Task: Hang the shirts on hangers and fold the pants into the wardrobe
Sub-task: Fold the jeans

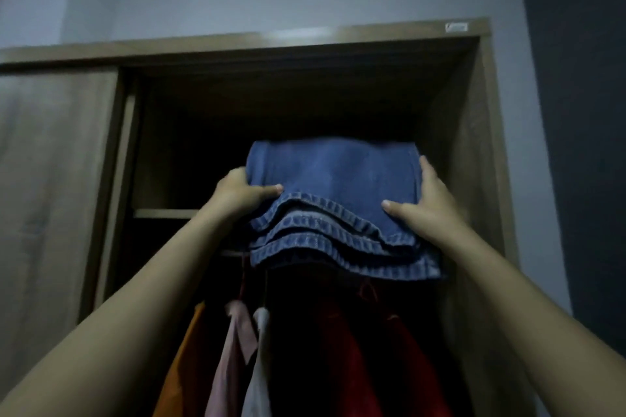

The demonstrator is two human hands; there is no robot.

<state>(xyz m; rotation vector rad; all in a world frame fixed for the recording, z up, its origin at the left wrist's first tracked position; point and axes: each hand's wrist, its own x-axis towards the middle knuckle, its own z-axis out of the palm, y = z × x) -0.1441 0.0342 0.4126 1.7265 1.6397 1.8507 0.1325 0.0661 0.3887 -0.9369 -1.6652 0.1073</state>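
Sliding door (54, 179): shut, wood-grain, left of the folded jeans.
Shelf (166, 213): its pale front edge shows left of the jeans, at about their height.
Left hand (242, 193): grips the jeans' left edge, thumb on top, fingers hidden beneath.
Folded jeans (333, 200): blue denim, held up between both hands in front of the wardrobe's dark upper compartment; hemmed edges stacked toward the camera.
Hanging shirts (237, 349): below the jeans, orange, pink, white, then red, on hangers.
Right hand (423, 206): clasps the jeans' right edge, thumb on top.
Wardrobe (481, 179): brown frame, its right side panel just right of the jeans.
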